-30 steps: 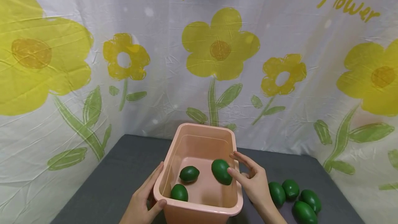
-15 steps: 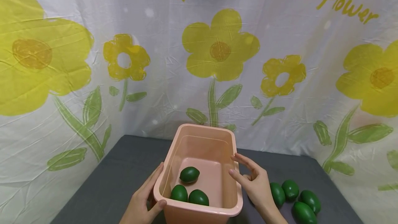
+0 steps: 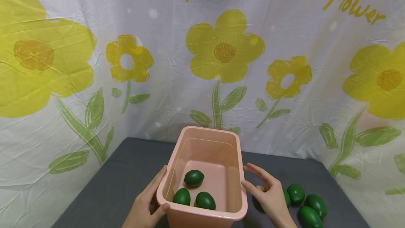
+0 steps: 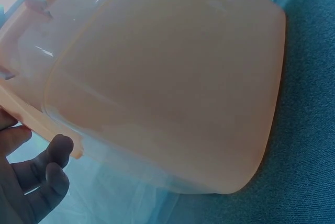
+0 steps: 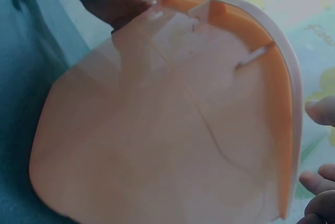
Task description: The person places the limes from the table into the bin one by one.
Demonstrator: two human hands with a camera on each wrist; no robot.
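Note:
A pink plastic bin [image 3: 205, 215] stands on the dark tabletop in the head view. Three green limes lie inside: one lime [image 3: 194, 178] farther back, another lime [image 3: 181, 196] in the near left corner, and a third lime [image 3: 205, 201] beside it. My left hand [image 3: 143, 200] grips the bin's near left rim, thumb at the front edge and fingers along the side. Just outside the right rim is my right hand [image 3: 269, 194], fingers parted and holding nothing. In the right wrist view, its fingertips [image 5: 322, 111] show apart from the rim.
Several more limes [image 3: 316, 204] sit on the table [image 3: 110, 185] right of the bin. My right hand partly covers a dark green one [image 3: 257, 205]. A white curtain [image 3: 164, 90] printed with yellow flowers hangs behind and along the sides.
My right hand let go of a lime, which dropped into the bin's near end and shifted slightly right. The hand then moved right, out past the rim. My left hand stayed put.

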